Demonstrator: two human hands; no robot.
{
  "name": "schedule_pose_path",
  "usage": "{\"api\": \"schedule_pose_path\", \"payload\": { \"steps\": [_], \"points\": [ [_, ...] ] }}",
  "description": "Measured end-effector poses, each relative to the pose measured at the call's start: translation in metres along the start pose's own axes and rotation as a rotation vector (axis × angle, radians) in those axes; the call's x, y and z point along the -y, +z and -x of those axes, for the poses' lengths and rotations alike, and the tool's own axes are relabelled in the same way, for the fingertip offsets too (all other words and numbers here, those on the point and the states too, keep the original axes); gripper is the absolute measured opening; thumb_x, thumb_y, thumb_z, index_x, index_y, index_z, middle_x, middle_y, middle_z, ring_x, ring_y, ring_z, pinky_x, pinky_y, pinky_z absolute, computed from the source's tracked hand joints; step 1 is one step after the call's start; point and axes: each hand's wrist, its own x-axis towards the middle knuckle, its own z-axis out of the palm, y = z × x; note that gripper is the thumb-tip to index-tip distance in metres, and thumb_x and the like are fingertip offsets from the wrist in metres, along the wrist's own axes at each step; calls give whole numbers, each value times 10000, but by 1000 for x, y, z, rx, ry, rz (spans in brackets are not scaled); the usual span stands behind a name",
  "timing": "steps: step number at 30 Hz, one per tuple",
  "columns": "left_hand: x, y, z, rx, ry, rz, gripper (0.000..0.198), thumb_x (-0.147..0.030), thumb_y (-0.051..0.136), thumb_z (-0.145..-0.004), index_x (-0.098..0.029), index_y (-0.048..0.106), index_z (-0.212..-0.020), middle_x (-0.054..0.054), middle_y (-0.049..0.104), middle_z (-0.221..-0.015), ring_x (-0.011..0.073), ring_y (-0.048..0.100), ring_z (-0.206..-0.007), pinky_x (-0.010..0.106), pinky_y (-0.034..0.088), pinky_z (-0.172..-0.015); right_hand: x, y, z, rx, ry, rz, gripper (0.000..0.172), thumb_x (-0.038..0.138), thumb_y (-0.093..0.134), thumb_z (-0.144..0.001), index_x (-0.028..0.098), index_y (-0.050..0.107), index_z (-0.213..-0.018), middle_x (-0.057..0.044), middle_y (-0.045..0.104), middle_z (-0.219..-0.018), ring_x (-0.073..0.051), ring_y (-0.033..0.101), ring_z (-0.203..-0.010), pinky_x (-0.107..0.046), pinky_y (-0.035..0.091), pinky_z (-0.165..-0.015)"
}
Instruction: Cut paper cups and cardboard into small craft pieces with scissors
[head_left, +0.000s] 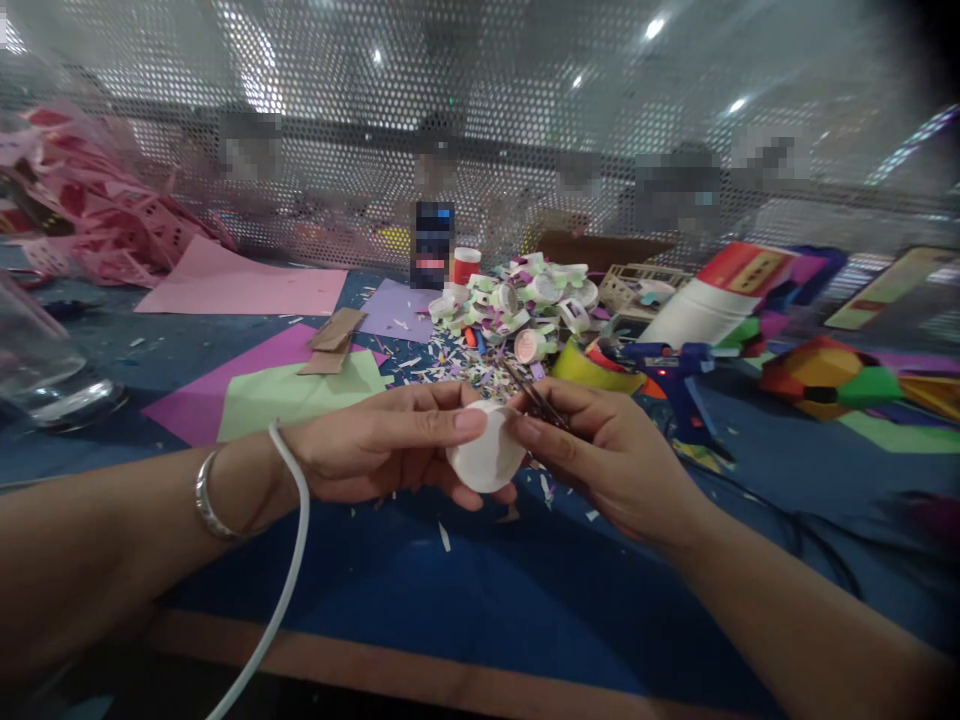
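In front of me, my left hand [405, 435] grips a round white paper piece [491, 460] between thumb and fingers. It looks like a small disc or the base of a paper cup; its far side is hidden. My right hand [600, 450] is closed around a thin dark pointed tool [536, 395] that looks like tweezers. Thumb and fingertips of that hand also touch the right edge of the white piece. Just beyond both hands lie paper scraps [435, 370] and a heap of small white and green paper rounds [525, 295].
A blue glue gun [679, 380] stands to the right, its cable on the table. Light green paper [300, 395], purple paper [225, 385] and pink paper [255, 285] lie left. A glass [52, 370] is at far left. White cups [697, 315] lie tilted at right; perforated metal [322, 190] rises behind.
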Motion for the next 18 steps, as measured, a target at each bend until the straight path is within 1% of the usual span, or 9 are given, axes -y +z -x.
{"api": "schedule_pose_path", "payload": {
  "steps": [3, 6, 9, 11, 14, 16, 18],
  "points": [
    [-1, 0, 0, -21, 18, -25, 302, -316, 790, -815, -159, 613, -1003, 76, 714, -946, 189, 716, -900, 241, 558, -719, 1, 1, 0, -1, 13, -1, 233, 396, 761, -843, 201, 694, -952, 30, 598, -686, -58, 432, -487, -198, 276, -423],
    [0, -3, 0, -8, 27, -49, 285, -273, 802, -800, -161, 590, -956, 65, 720, -928, 153, 700, -851, 227, 533, -719, 2, 1, 1, 12, 8, 20, 257, 413, 748, -849, 199, 685, -979, 21, 613, -706, -72, 481, -513, -198, 333, -443],
    [1, -5, 0, -2, 31, -89, 284, -239, 799, -794, -163, 573, -949, 50, 707, -941, 145, 684, -860, 241, 522, -757, 3, 1, 0, 23, -2, 54, 276, 424, 743, -849, 191, 682, -985, -2, 641, -766, -101, 553, -595, -212, 425, -511],
    [1, -5, 0, -5, 48, -120, 273, -206, 786, -798, -162, 564, -951, 31, 689, -929, 126, 665, -836, 229, 509, -749, 3, 0, 0, 27, -6, 63, 286, 422, 749, -843, 187, 681, -992, -11, 653, -793, -117, 585, -652, -222, 465, -567],
    [0, -3, 0, -17, 77, -152, 290, -122, 761, -794, -168, 546, -982, 7, 675, -908, 96, 642, -793, 196, 488, -716, 2, -1, 0, 34, -5, 70, 282, 407, 762, -838, 184, 675, -989, 3, 644, -772, -103, 568, -640, -208, 451, -567],
    [0, -2, 0, -20, 90, -139, 348, -72, 749, -780, -184, 528, -1025, 4, 681, -921, 99, 653, -804, 196, 491, -716, 1, -1, 0, 41, -3, 65, 265, 386, 768, -839, 188, 674, -990, 16, 633, -762, -89, 548, -630, -194, 433, -558],
    [0, -1, 0, -8, 99, -108, 403, -47, 737, -775, -203, 511, -1070, 7, 689, -938, 117, 675, -821, 209, 499, -719, 0, -2, 0, 52, 0, 41, 247, 356, 770, -844, 195, 676, -1006, 16, 644, -790, -91, 559, -660, -189, 443, -578]
  ]
}}
